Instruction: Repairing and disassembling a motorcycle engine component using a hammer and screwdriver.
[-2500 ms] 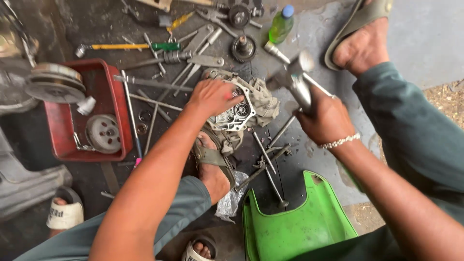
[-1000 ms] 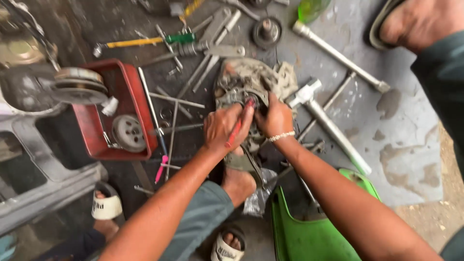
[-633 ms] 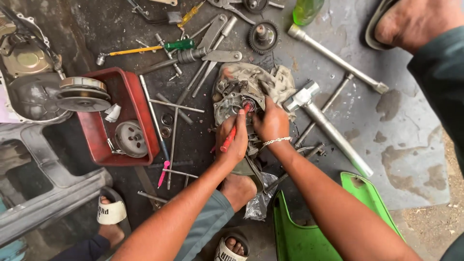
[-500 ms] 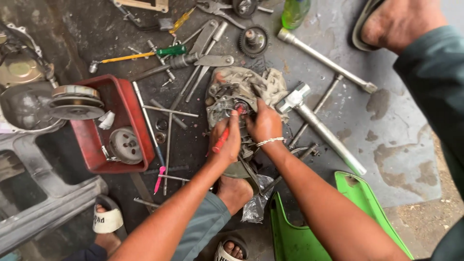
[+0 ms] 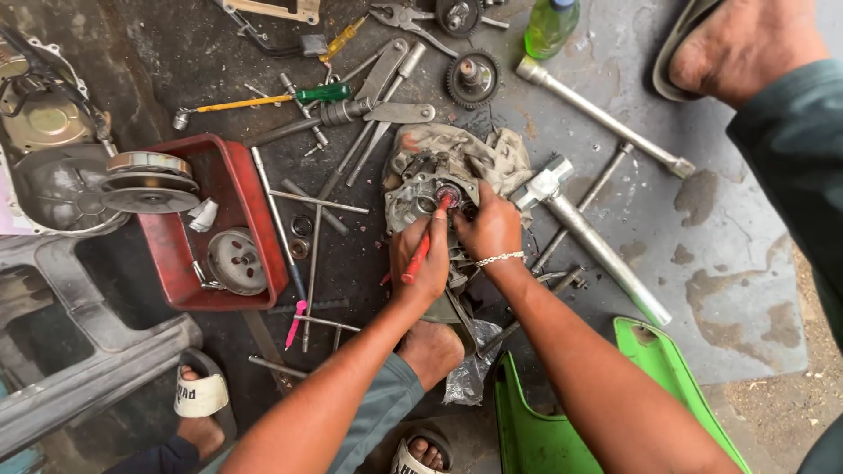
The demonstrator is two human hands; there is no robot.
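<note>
Engine case (image 5: 430, 175) lies at frame centre on the oily floor; left hand (image 5: 420, 259), fingers closed round a red-handled tool (image 5: 421, 250), sets its tip to the case's hub; right hand (image 5: 488, 230) presses the case, fingers bent, gripping nothing separate. Prying appears under way; next calls for steady leverage; green bottle (image 5: 550, 25) at top, red tray (image 5: 230, 219) at left.

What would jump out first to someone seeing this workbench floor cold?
The eye goes to the middle, where the left hand holds a red-handled tool with its tip in a grimy engine casing, and the right hand presses on the casing beside it. Left of that sits a red tray with round metal parts. A bright green plastic panel lies at the bottom right.
</note>
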